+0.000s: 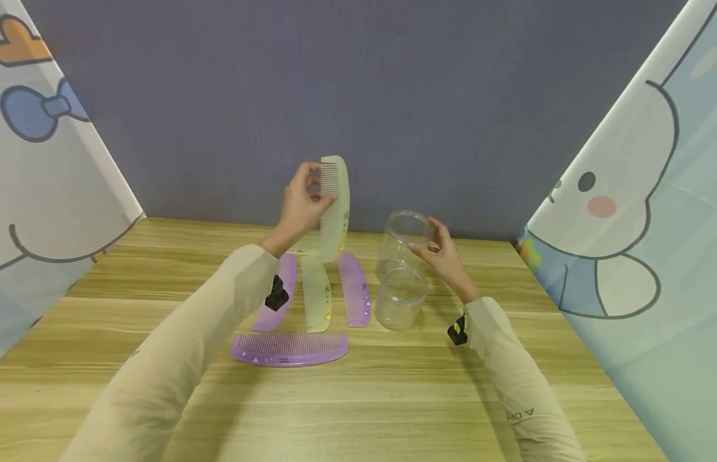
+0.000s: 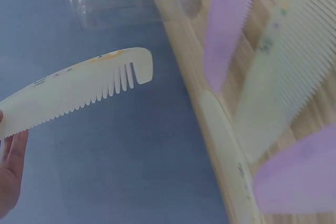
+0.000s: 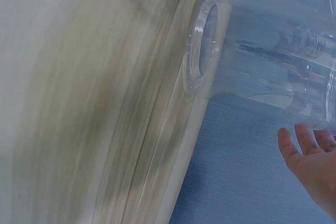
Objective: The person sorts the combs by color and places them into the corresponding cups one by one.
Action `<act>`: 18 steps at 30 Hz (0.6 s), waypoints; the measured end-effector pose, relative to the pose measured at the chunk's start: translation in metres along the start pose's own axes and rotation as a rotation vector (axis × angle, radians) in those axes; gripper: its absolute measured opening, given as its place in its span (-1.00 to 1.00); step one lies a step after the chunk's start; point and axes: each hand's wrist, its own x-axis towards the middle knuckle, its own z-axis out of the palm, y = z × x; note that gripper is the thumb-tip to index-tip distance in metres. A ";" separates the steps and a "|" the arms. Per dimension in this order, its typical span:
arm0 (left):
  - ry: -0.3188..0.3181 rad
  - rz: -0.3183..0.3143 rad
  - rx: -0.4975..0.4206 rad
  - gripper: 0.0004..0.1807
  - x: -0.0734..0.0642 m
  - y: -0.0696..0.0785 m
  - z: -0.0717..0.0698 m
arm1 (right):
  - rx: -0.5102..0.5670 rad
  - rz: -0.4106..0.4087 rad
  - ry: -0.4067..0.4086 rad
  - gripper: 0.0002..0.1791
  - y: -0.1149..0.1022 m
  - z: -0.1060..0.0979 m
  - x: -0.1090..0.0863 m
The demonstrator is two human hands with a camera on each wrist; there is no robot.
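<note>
My left hand (image 1: 302, 206) pinches a pale green comb (image 1: 337, 212) between thumb and fingers and holds it upright above the table. In the left wrist view that comb (image 2: 79, 85) has its teeth facing down against the grey backdrop. My right hand (image 1: 441, 256) grips the upper rim of the rear clear plastic jar (image 1: 395, 240), thumb on the near side. In the right wrist view its fingers (image 3: 286, 142) are at the rim end of that jar (image 3: 262, 72). A second clear jar (image 1: 398, 308) stands in front of it.
Under the left arm lie a purple comb (image 1: 285, 351), a partly covered purple comb (image 1: 285, 282), a pale green comb (image 1: 316, 295) and another purple comb (image 1: 355, 292). Farther back, a pale green comb (image 1: 306, 246) lies crosswise. A grey panel (image 1: 358, 96) rises behind the wooden table (image 1: 358, 417).
</note>
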 end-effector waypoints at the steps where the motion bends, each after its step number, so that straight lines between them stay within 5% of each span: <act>1: 0.008 0.012 -0.015 -0.45 0.002 0.002 0.003 | -0.001 -0.001 0.001 -0.17 0.000 0.000 0.000; 13: 0.125 0.110 -0.218 -0.48 0.017 0.028 0.031 | 0.007 0.011 -0.002 -0.17 0.001 0.000 0.000; 18: 0.163 0.160 -0.295 -0.51 0.017 0.051 0.037 | 0.013 0.008 0.001 -0.17 0.000 0.000 -0.001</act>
